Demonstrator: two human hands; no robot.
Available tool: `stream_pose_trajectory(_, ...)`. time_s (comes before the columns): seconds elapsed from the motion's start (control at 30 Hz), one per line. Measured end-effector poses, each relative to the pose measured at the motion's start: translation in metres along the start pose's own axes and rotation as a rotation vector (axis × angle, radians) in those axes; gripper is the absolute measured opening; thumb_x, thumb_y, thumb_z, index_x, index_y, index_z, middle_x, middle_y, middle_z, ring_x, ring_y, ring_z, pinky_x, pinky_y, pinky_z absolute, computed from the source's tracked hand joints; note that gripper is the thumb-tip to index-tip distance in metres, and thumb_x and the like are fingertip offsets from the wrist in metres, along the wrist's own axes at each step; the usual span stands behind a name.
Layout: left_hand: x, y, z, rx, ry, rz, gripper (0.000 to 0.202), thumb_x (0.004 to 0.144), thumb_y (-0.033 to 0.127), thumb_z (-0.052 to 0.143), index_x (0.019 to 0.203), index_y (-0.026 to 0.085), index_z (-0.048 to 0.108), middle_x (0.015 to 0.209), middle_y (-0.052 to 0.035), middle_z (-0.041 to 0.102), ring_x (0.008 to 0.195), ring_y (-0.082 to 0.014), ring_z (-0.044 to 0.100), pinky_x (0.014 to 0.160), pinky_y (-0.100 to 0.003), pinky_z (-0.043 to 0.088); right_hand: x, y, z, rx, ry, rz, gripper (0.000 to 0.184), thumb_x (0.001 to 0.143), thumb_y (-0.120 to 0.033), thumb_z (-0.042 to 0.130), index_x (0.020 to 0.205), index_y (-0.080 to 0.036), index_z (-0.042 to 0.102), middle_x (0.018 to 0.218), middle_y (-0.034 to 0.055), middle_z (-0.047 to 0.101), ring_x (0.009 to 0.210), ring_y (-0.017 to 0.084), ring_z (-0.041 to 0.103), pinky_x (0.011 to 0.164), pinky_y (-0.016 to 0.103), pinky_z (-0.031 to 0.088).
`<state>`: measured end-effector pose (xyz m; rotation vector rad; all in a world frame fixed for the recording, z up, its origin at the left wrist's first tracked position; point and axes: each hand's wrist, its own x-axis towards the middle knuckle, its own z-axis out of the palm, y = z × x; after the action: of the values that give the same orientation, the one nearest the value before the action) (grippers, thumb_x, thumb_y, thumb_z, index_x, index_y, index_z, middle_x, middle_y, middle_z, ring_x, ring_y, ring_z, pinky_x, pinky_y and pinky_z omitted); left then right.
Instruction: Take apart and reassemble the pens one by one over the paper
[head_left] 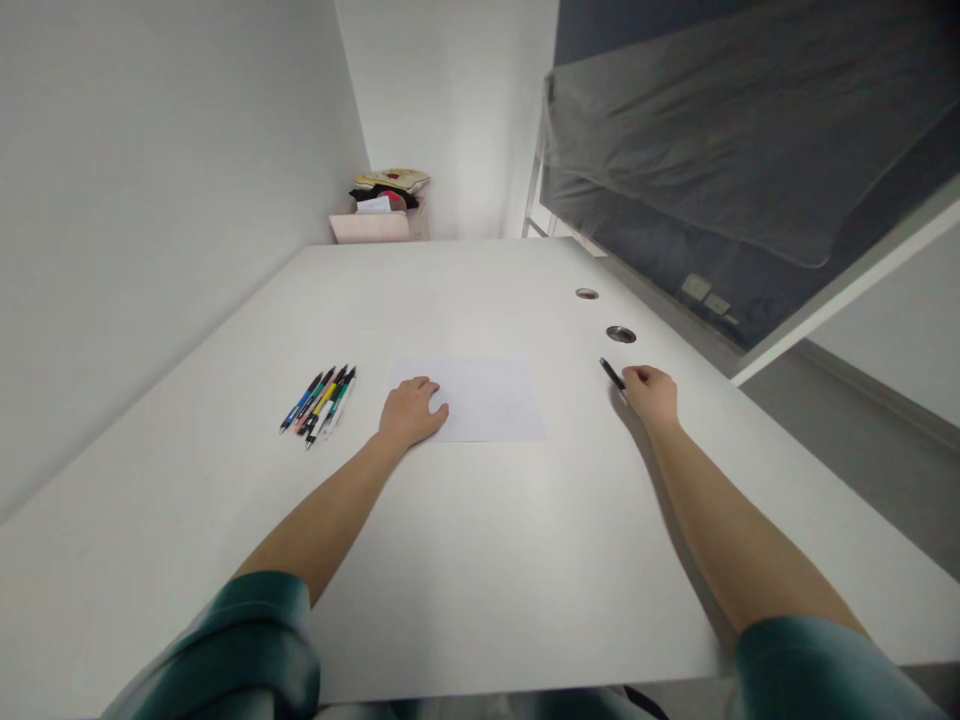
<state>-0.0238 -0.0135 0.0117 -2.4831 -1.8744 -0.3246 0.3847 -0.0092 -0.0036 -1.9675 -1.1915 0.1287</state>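
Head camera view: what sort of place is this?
Probably a small office or study room: a long white desk with round cable grommets, and a row of pens and a sheet of paper on it.

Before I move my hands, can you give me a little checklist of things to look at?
Left hand on the paper: ok, it rests flat on the sheet's left side.
Black pen in my right hand: ok, it pokes out from the fingers.
Pen tip ready: cannot tell, it is too small to see.
Other pens away from my left hand: ok, they lie in a bunch left of the paper.
Right hand apart from the round hole in the table: ok, there is a gap.
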Motion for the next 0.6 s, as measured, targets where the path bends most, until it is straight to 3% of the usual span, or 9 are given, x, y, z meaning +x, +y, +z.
stream_pose_trajectory(0.1, 0.000, -0.001, 0.001, 0.002, -0.002, -0.002, 0.046, 0.087, 0.043, 0.049, 0.123, 0.017, 0.063, 0.136, -0.0122, 0.058, 0.122, -0.0297, 0.054, 0.101, -0.043, 0.045, -0.001, -0.004, -0.004, 0.126, 0.138, -0.020, 0.031, 0.078, -0.034, 0.044, 0.081, -0.014, 0.068, 0.078, 0.0093, 0.067, 0.072, 0.021, 0.058, 0.072, 0.037, 0.046)
stream_pose_trajectory(0.2, -0.001, 0.000, 0.002, 0.001, -0.015, -0.007, 0.046, 0.089, 0.043, 0.048, 0.124, 0.018, 0.062, 0.139, -0.0117, 0.056, 0.126, -0.0292, 0.052, 0.105, -0.043, 0.043, -0.009, -0.022, -0.002, 0.228, 0.185, -0.179, 0.028, 0.080, -0.034, 0.043, 0.083, -0.017, 0.066, 0.081, 0.0068, 0.066, 0.074, 0.020, 0.057, 0.074, 0.036, 0.047)
stream_pose_trajectory(0.3, 0.000, 0.000, 0.000, -0.015, -0.027, -0.012, 0.045, 0.088, 0.042, 0.049, 0.124, 0.017, 0.062, 0.140, -0.0123, 0.055, 0.127, -0.0292, 0.051, 0.106, -0.043, 0.042, -0.029, -0.054, 0.011, 0.211, -0.065, -0.450, 0.025, 0.082, -0.035, 0.047, 0.080, -0.018, 0.066, 0.079, 0.0069, 0.066, 0.072, 0.019, 0.057, 0.071, 0.035, 0.047)
stream_pose_trajectory(0.4, 0.003, -0.002, -0.010, -0.065, 0.061, -0.040, 0.043, 0.088, 0.042, 0.050, 0.121, 0.018, 0.063, 0.137, -0.0116, 0.057, 0.125, -0.0285, 0.053, 0.106, -0.042, 0.041, -0.058, -0.081, 0.028, 0.102, -0.347, -0.707, 0.024, 0.084, -0.032, 0.048, 0.088, -0.019, 0.068, 0.087, 0.0091, 0.067, 0.084, 0.023, 0.060, 0.079, 0.038, 0.047)
stream_pose_trajectory(0.5, 0.006, -0.008, -0.026, -0.127, 0.202, -0.102, 0.040, 0.089, 0.042, 0.048, 0.117, 0.018, 0.064, 0.124, -0.0100, 0.065, 0.116, -0.0266, 0.057, 0.102, -0.040, 0.042, -0.081, -0.092, 0.042, -0.025, -0.433, -0.850, 0.028, 0.087, -0.031, 0.048, 0.100, -0.018, 0.069, 0.102, 0.0128, 0.068, 0.097, 0.028, 0.059, 0.087, 0.043, 0.045)
stream_pose_trajectory(0.6, 0.002, -0.018, -0.036, -0.094, 0.142, -0.098, 0.035, 0.088, 0.041, 0.048, 0.106, 0.019, 0.067, 0.109, -0.0090, 0.070, 0.104, -0.0263, 0.061, 0.096, -0.038, 0.044, -0.089, -0.088, 0.048, -0.072, -0.476, -0.894, 0.031, 0.088, -0.032, 0.051, 0.110, -0.019, 0.068, 0.114, 0.0146, 0.066, 0.109, 0.030, 0.055, 0.093, 0.046, 0.044)
